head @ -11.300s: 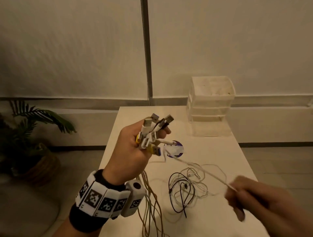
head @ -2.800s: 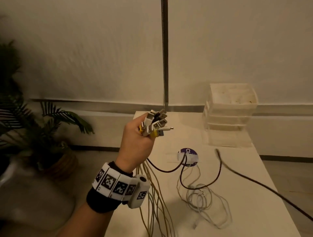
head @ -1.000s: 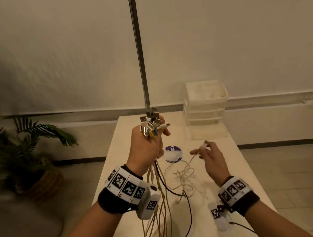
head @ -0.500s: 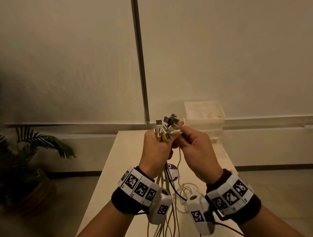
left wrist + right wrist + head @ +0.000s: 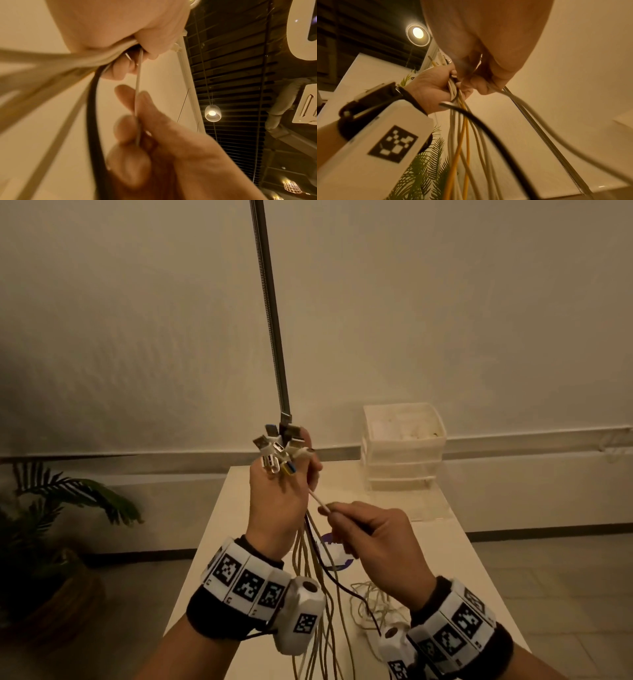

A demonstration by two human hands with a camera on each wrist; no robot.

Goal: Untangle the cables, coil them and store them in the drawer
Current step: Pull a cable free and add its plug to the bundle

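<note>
My left hand (image 5: 279, 494) is raised above the white table (image 5: 428, 549) and grips a bundle of cables just below their plugs (image 5: 279, 448), which fan out above the fist. The cords (image 5: 318, 621) hang down from it, white, yellow and one black (image 5: 488, 129). My right hand (image 5: 370, 539) sits just to the right and lower, pinching one thin white cable (image 5: 319, 502) that runs taut up into the left fist; the pinch also shows in the left wrist view (image 5: 138, 108). A loose tangle of white cable (image 5: 373, 601) lies on the table under the right wrist.
A clear plastic drawer unit (image 5: 402, 446) stands at the table's far right, against the wall. A round purple and white sticker (image 5: 334, 553) lies mid-table. A potted plant (image 5: 44, 529) stands on the floor to the left. A metal strip (image 5: 270, 313) runs up the wall.
My right hand has left the plugs at the top of the left fist and slid down and to the right along one white cable, which now stretches taut between the hands.
</note>
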